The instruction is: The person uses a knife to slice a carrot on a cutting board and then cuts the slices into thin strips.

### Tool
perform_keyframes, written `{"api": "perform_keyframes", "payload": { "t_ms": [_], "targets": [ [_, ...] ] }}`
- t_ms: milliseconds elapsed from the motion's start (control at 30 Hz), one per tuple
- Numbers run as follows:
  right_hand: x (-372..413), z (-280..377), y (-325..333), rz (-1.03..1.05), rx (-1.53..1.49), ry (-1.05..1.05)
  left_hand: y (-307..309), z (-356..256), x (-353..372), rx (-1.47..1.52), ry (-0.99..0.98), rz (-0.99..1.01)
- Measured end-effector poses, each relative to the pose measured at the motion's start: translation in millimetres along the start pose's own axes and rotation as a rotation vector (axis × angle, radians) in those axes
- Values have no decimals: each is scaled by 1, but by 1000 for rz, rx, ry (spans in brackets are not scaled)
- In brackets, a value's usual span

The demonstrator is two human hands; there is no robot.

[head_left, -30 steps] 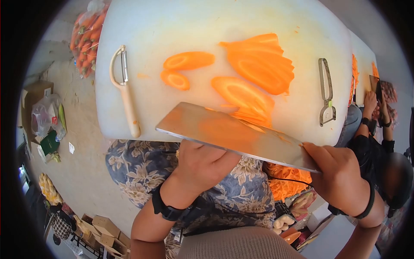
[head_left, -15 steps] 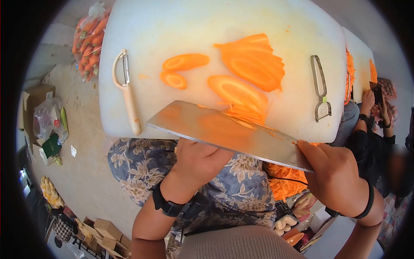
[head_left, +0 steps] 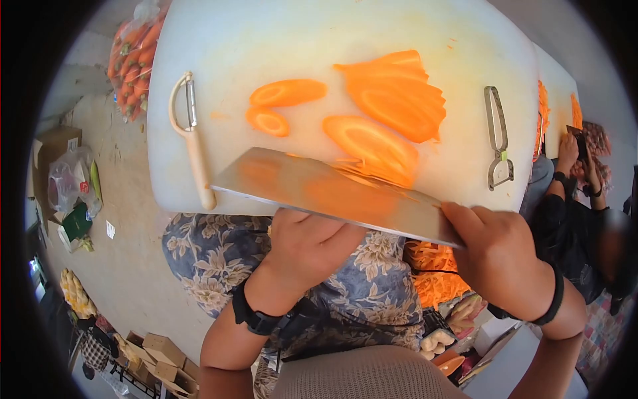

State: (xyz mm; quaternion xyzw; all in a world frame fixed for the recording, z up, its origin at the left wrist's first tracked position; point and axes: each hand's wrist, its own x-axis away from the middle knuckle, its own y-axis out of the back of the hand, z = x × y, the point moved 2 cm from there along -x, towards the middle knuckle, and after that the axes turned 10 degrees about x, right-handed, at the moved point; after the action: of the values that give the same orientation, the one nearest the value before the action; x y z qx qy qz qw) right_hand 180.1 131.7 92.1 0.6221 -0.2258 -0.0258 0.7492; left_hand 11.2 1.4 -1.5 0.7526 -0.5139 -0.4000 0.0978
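My right hand (head_left: 502,256) is closed round the handle end of a broad cleaver (head_left: 299,186), whose blade is tilted with orange smears or reflections on its face. My left hand (head_left: 309,246) is curled close under the blade at the board's near edge; the blade hides its fingertips, so what they touch or hold cannot be made out. Thin carrot strips (head_left: 372,174) lie along the blade's far edge. Beyond them on the white cutting board (head_left: 425,26) are a fanned stack of carrot slices (head_left: 399,96), a large oval slice (head_left: 369,143) and smaller slices (head_left: 286,93).
A wooden-handled peeler (head_left: 196,156) lies left on the board, a metal peeler (head_left: 497,136) right. Shredded carrot (head_left: 435,276) is piled below the board. A bag of carrots (head_left: 136,63) stands far left, boxes (head_left: 163,352) lower left. At right, another person's hand (head_left: 568,153) holds a dark blade.
The cleaver and my right hand have shifted left and slightly up. My left hand has barely moved. The carrot slices lie in the same arrangement.
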Motion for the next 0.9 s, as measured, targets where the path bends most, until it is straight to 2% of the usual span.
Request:
{"api": "perform_keyframes", "payload": {
  "t_ms": [33, 233, 333, 433, 700, 833, 900],
  "targets": [
    [-7, 1, -9, -68, 5, 3, 1, -1, -1, 1, -7, 2],
    [-9, 5, -12, -81, 12, -9, 0, 4, 4, 1, -48, -5],
    [-8, 4, -12, -63, 9, -27, 3, 5, 7, -97, -102, -120],
    [-9, 3, -8, -64, -32, -42, 8, 3, 5, -31, -55, -44],
    [-7, 3, -2, 34, -140, -145, 6, -3, -6, -31, -181, 7],
    [-6, 1, -4, 49, -157, -146, 8, -6, -5, -40, -177, -67],
    [-5, 0, -5, 38, -156, -133, 10, -6, 1, -171, -49, -11]
  ]
}}
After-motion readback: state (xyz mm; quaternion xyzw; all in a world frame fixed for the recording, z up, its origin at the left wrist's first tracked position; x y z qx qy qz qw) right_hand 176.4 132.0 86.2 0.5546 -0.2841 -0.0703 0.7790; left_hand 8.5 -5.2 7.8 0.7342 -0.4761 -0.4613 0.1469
